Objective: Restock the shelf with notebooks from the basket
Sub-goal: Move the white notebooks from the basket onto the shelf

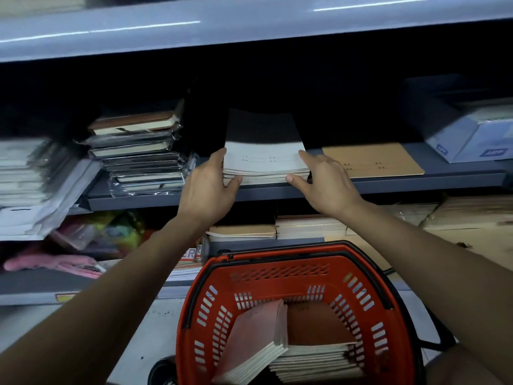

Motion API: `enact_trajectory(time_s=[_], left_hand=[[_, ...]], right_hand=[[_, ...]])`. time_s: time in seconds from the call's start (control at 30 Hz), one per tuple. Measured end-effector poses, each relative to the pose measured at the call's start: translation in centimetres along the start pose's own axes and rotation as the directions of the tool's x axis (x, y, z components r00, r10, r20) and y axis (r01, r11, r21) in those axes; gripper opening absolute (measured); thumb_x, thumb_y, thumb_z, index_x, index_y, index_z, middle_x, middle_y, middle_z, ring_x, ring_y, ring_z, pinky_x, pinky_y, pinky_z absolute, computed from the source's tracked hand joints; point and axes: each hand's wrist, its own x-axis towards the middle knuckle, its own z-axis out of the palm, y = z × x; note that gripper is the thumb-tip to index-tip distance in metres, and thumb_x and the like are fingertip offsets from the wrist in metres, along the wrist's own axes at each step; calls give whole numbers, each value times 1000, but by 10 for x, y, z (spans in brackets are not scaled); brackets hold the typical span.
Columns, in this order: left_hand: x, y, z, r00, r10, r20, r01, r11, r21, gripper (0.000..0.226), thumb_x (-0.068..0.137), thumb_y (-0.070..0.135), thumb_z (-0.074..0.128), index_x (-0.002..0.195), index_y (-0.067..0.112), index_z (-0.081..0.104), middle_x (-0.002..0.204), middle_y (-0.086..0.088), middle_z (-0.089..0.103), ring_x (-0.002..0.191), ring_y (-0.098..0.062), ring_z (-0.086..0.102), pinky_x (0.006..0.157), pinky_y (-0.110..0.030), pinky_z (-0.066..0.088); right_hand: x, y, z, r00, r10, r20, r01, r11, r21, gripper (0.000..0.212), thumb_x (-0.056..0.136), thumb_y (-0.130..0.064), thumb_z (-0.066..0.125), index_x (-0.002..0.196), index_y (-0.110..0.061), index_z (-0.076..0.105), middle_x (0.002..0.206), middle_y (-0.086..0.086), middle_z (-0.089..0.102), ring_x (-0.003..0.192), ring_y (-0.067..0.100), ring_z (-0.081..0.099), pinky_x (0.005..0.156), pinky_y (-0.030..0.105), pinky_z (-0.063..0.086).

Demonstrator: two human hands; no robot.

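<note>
At the centre of the frame, on the front edge of the dark grey shelf [402,183], a stack of grey-covered notebooks [265,159] lies flat, its far half lost in the shadow under the shelf above. Both hands frame it. The left hand [206,187] grasps the stack's left side, fingers along the side edge and thumb pressed against the near edge of the pages. The right hand [324,180] grasps the right side the same way, fingers against the side and thumb on the front edge.

Just right of the stack, a tan notebook [372,161] lies flat on the same shelf, and further right, at the frame's right edge, sit pale blue boxes [469,137]. To the left of the stack, a leaning pile of plastic-wrapped journals [141,151] rises, the top one with a brown cover.

In the lower centre of the frame stands the red basket [277,269], with slotted walls and a black handle folded along its rim. Inside it, a bundle of pink-covered notebooks [255,337] leans tilted against a flat stack of brown-covered notebooks [316,329].

Between basket and hands, the lower shelf holds more tan notebook stacks [308,226]. At the left of the frame are white paper stacks [25,168], and below them something pink and blurred.
</note>
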Motion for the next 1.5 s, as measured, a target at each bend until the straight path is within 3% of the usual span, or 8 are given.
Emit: enact_trajectory(time_s=[0.07, 0.3, 0.7, 1.17, 1.43, 1.5], left_hand=[[-7, 1, -6, 999, 37, -5, -37, 999, -3, 54, 95, 37, 64, 144, 27, 45, 122, -1, 70, 113, -25, 66, 90, -48, 57], [-33, 9, -32, 999, 32, -26, -31, 998, 47, 65, 94, 38, 66, 152, 22, 40, 142, -4, 59, 126, -26, 59, 98, -47, 54], [-102, 12, -42, 1000, -10, 8, 9, 999, 41, 61, 93, 38, 67, 149, 21, 47, 131, 0, 62, 118, -22, 62, 93, -42, 54], [-158, -33, 31, 974, -158, 163, 174, 981, -86, 47, 90, 27, 69, 135, 17, 58, 120, -4, 66, 104, -23, 68, 87, -41, 57], [-180, -64, 89, 901, -277, 335, 319, 945, -77, 45, 90, 24, 69, 133, 15, 58, 122, -7, 67, 108, -28, 67, 92, -44, 58], [-188, -72, 103, 853, -317, 414, 373, 926, -59, 41, 89, 22, 68, 128, 16, 62, 122, -8, 69, 110, -28, 68, 95, -41, 57]], right_hand=[[-9, 0, -1, 1000, 6, -1, -6, 1000, 2, 69, 101, -51, 58, 156, -13, 42, 135, 15, 60, 128, 32, 54, 102, 41, 48], [-46, -9, -11, 1000, 17, -26, -17, 1000, 9, 72, 101, -52, 57, 159, -14, 36, 148, 13, 51, 141, 31, 42, 110, 45, 44], [-121, -18, -9, 1000, 26, -12, -27, 999, -18, 67, 101, -56, 54, 155, -19, 44, 142, 8, 54, 136, 29, 46, 105, 46, 48], [-148, 14, 70, 982, 72, 173, -65, 997, -46, 59, 100, -54, 57, 146, -17, 56, 135, 10, 59, 130, 30, 53, 106, 38, 46], [-146, 16, 127, 920, 98, 380, -83, 995, -54, 55, 100, -54, 56, 145, -22, 56, 133, 8, 59, 128, 29, 55, 106, 40, 49], [-148, 16, 140, 890, 85, 448, -60, 996, -70, 51, 101, -50, 57, 144, -23, 57, 136, 8, 58, 129, 30, 55, 108, 40, 47]])
